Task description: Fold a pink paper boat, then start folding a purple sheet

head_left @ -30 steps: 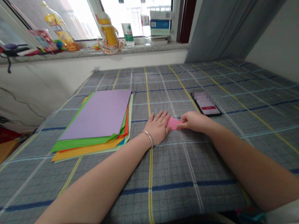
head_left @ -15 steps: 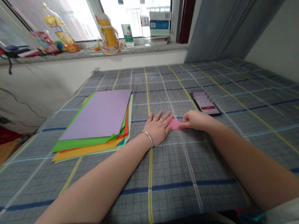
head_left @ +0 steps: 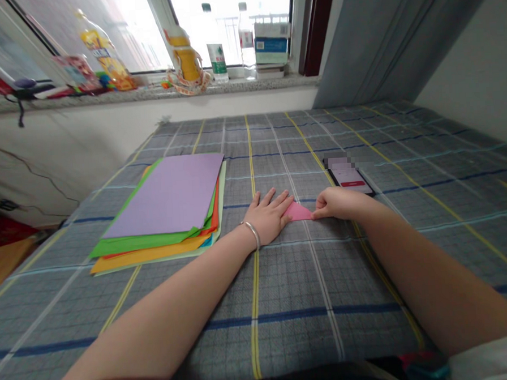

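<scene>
A small folded piece of pink paper (head_left: 297, 211) lies flat on the plaid cover, its visible shape a triangle. My left hand (head_left: 268, 215) rests flat with spread fingers against its left side and seems to cover part of it. My right hand (head_left: 339, 203) has curled fingers, with the fingertips on the paper's right tip. A silver bangle (head_left: 251, 234) circles my left wrist.
A stack of coloured paper sheets (head_left: 164, 196), lilac on top, lies left of my hands. A phone (head_left: 348, 176) lies just beyond my right hand. Bottles and packets stand on the stone windowsill (head_left: 146, 94) beyond the cover's far edge.
My right hand has shifted rightward, showing more of the pink paper between my hands. My left hand has barely moved.
</scene>
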The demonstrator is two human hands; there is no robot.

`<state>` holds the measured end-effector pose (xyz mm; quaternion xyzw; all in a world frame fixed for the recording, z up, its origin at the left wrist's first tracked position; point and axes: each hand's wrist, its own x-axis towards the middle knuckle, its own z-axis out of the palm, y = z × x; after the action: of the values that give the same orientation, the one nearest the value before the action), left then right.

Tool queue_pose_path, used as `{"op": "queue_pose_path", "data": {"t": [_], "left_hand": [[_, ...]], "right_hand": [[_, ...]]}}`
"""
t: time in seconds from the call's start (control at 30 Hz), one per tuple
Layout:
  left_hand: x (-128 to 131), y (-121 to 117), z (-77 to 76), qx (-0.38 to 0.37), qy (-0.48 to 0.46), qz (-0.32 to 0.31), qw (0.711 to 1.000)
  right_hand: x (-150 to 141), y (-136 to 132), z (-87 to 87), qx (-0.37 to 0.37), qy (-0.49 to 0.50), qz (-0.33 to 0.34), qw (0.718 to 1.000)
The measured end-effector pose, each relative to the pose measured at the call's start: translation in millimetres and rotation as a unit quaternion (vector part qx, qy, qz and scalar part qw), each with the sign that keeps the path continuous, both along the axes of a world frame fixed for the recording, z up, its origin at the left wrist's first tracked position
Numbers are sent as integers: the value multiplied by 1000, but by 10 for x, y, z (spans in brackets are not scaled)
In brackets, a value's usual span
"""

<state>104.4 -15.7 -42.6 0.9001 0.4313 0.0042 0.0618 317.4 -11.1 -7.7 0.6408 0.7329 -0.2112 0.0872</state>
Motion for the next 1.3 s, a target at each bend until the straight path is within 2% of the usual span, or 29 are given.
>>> {"op": "queue_pose_path", "data": {"t": [0.17, 0.6, 0.9, 0.97, 1.07, 1.2, 1.3], "left_hand": [[-34, 32, 44, -19, 18, -8, 1000], [-325, 158, 137, -53, 44, -55, 996], [-539, 189, 232, -63, 56, -55, 995], [-558, 198, 247, -77, 54, -54, 994], [-557, 199, 264, -91, 57, -53, 993], [-530, 166, 286, -93, 57, -47, 993], [-516, 140, 278, -77, 42, -40, 995]], "right_hand": [[14, -12, 18, -16, 17, 7, 1000], [125, -11, 3, -47, 94, 15, 994], [141, -40, 20, -50, 119, 19, 991], [144, -53, 2, -32, 120, 26, 992], [127, -91, -47, 40, 119, 65, 990], [29, -163, -122, 140, 161, 145, 966], [-86, -200, -174, 201, 187, 159, 948]]}}
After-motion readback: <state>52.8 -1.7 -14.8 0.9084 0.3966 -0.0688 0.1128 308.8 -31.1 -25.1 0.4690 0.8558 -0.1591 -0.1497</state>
